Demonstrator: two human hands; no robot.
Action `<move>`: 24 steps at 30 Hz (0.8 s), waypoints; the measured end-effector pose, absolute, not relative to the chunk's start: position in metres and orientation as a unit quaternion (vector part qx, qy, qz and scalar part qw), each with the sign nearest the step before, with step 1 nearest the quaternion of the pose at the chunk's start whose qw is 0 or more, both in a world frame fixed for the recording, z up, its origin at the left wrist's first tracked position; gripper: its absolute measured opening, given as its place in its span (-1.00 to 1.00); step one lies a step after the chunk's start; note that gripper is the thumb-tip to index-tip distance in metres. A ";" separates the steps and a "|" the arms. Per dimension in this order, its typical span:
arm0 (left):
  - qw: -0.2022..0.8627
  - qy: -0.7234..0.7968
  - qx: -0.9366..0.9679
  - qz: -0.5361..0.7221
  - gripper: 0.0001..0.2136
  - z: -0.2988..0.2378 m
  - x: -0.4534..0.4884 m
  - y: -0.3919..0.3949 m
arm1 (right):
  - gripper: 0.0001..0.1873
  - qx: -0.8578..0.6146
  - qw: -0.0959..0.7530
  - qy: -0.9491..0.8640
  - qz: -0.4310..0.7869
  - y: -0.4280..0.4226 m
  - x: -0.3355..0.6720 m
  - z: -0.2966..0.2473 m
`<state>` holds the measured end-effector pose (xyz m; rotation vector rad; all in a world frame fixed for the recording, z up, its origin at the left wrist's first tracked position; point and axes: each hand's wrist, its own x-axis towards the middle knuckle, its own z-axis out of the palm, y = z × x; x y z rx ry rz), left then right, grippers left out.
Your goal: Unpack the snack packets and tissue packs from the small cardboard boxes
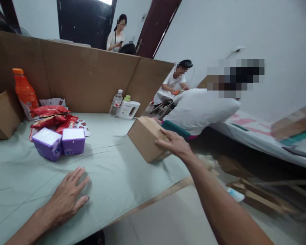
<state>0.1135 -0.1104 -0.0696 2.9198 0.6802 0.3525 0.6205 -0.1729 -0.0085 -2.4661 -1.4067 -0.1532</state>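
Note:
My left hand lies palm down on the pale green cloth of the table, fingers spread, holding nothing. A small brown cardboard box stands at the table's right side, turned at an angle. On its right side is my right hand, gripping it, with the thumb and forefinger showing against the cardboard; the other fingers are partly hidden. Ahead of my left hand stand two purple packs of tissues, side by side. Red shiny packets are piled just behind them.
An orange bottle and another cardboard box stand at the left. A clear bottle and a white jug stand before the tall cardboard screen. A person in white leans close by on the right.

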 end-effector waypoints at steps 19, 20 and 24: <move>-0.025 0.206 0.965 0.162 -0.42 -0.101 0.116 -0.107 | -0.17 -0.883 0.211 -0.420 0.009 -0.046 0.678 -0.003; -0.016 0.208 0.966 0.150 -0.43 -0.100 0.117 -0.108 | -0.18 -0.884 0.203 -0.420 0.012 -0.047 0.676 -0.001; 0.060 0.241 0.967 0.062 -0.44 -0.091 0.121 -0.115 | -0.29 -0.881 0.195 -0.430 -0.028 -0.052 0.658 0.011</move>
